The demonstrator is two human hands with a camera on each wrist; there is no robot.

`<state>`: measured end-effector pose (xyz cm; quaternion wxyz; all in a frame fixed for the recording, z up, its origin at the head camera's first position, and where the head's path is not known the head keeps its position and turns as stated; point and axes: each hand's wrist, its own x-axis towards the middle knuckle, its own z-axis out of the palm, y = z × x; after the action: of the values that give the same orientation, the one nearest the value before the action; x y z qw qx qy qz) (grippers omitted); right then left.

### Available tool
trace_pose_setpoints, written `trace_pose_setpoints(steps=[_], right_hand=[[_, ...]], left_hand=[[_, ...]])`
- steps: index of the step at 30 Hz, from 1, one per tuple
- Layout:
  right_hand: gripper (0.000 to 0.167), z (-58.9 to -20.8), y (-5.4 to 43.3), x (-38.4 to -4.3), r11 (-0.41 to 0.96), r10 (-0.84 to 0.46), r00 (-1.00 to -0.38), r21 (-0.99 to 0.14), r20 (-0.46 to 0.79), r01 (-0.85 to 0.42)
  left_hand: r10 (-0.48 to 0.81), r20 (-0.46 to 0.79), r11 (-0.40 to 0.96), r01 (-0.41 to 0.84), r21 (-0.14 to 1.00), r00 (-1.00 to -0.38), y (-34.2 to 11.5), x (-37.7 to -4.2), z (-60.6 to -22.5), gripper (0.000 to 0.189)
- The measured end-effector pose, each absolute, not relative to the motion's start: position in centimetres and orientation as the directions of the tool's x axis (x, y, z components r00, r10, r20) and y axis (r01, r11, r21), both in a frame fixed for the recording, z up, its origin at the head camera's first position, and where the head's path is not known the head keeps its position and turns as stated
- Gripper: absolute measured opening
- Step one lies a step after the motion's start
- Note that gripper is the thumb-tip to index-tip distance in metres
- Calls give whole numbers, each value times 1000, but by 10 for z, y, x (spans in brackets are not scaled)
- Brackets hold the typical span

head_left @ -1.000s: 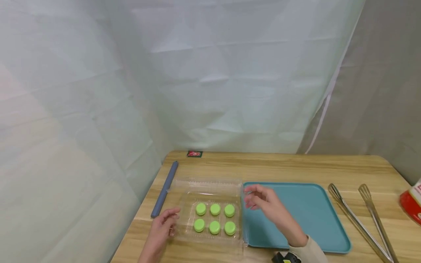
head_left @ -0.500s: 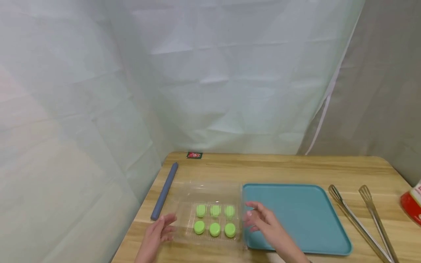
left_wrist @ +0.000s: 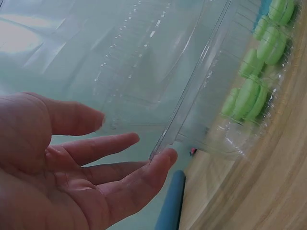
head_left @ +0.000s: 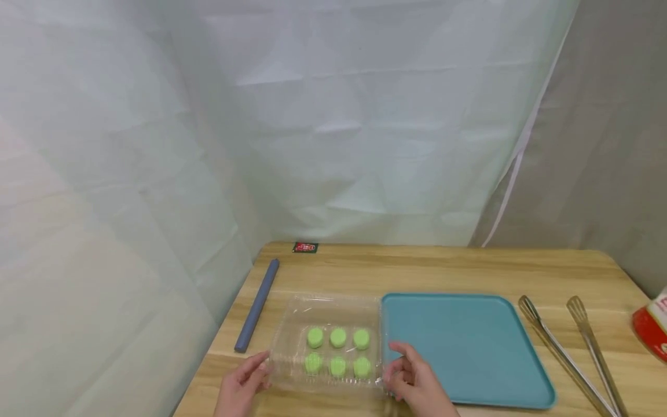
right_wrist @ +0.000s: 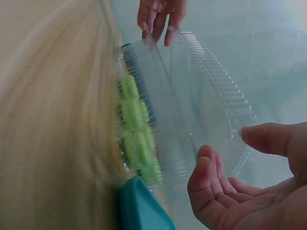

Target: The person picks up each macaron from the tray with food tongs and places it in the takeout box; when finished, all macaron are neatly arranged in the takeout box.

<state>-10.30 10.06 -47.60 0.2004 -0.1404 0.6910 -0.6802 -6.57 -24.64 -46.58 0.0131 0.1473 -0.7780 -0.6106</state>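
A clear plastic clamshell box point(head_left: 292, 341) stands at the front left of the wooden table, several green macarons point(head_left: 337, 337) in its base. Its transparent lid point(right_wrist: 216, 91) is tilted over the base, part way down. My left hand point(head_left: 242, 382) is at the box's left side: in the left wrist view the thumb tip is right at the lid's corner, and the relaxed fingers point(left_wrist: 139, 184) reach the rim below. On the right side, my right hand point(head_left: 419, 379) puts its thumb to the lid's edge, with bent fingers point(right_wrist: 204, 167) at the lower rim.
Right of the box lies a blue tray point(head_left: 464, 347), its left edge close to the box. Metal tongs point(head_left: 568, 356) rest beyond it, and a red and white container point(head_left: 653, 327) stands at far right. A blue rod point(head_left: 257, 304) and small packet point(head_left: 305, 247) lie at left.
The lid has swung from the far side toward me, down over the macarons. Both hands have come nearer with it, staying at the box's two sides.
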Motion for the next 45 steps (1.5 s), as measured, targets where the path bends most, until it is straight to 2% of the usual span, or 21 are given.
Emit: trace_pose_setpoints(steps=[5, 8, 14, 19, 25, 27, 34, 37, 45], right_hand=[[71, -487, 101, -98, 64, -396, -904, -987, -163, 150], [71, -495, 102, -97, 70, -377, -903, -979, -205, 193], [42, -507, 101, -94, 70, -473, -859, -981, -195, 184], [55, -508, 98, -93, 22, -543, -814, -972, -208, 233], [54, -508, 99, -92, -43, -559, -805, -962, -201, 270], [50, -507, 98, -92, -42, -541, -812, -957, -218, 286], [23, -501, 92, -89, -62, -430, -832, -908, -351, 415], [22, -499, 90, -88, -76, -395, -833, -890, -388, 450], [21, -497, 85, -90, -62, -314, -863, -898, -396, 435]], left_hand=[[-259, -190, 173, -239, 956, -947, -245, -63, -472, 39], [-255, -196, 160, -241, 957, -947, -245, -63, -476, 40], [-267, -200, 148, -245, 958, -943, -242, -64, -480, 39], [-274, -206, 127, -248, 960, -939, -241, -64, -482, 38], [-275, -222, 90, -254, 963, -936, -241, -66, -483, 39], [-276, -225, 82, -256, 963, -935, -241, -66, -484, 39], [-279, -251, 60, -278, 959, -927, -241, -67, -485, 41], [-280, -258, 50, -282, 958, -925, -240, -68, -486, 42], [-306, -304, 34, -329, 944, -902, -238, -71, -486, 47]])
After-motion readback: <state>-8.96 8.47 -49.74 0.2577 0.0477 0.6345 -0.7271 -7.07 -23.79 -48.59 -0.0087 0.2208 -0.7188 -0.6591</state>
